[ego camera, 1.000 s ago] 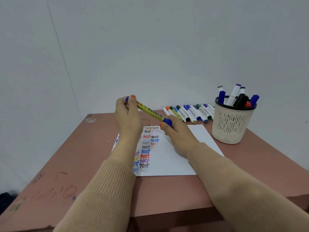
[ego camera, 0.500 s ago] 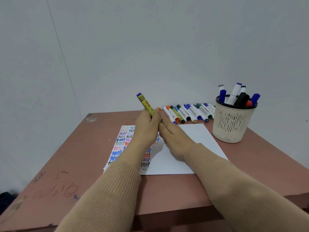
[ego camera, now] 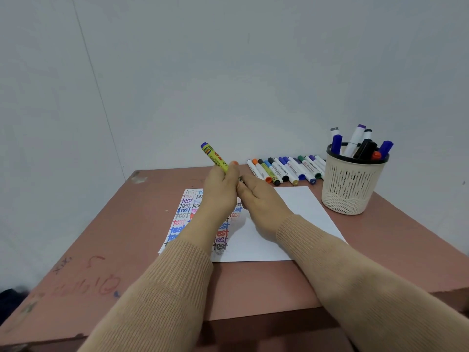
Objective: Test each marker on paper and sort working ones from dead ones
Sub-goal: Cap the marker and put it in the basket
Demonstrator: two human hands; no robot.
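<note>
We see the left hand [ego camera: 220, 191] above the sheet of paper [ego camera: 299, 219], fingers curled tight round a yellow marker [ego camera: 215, 156] whose blue end tilts up beyond the paper's far edge. The right hand [ego camera: 262, 200] lies over the paper, touching the left; its fingertips are hidden, so we cannot tell their grip. A row of markers [ego camera: 284, 170] lies just beyond the paper, and a white pen basket [ego camera: 350, 189] holding more stands to its right.
</note>
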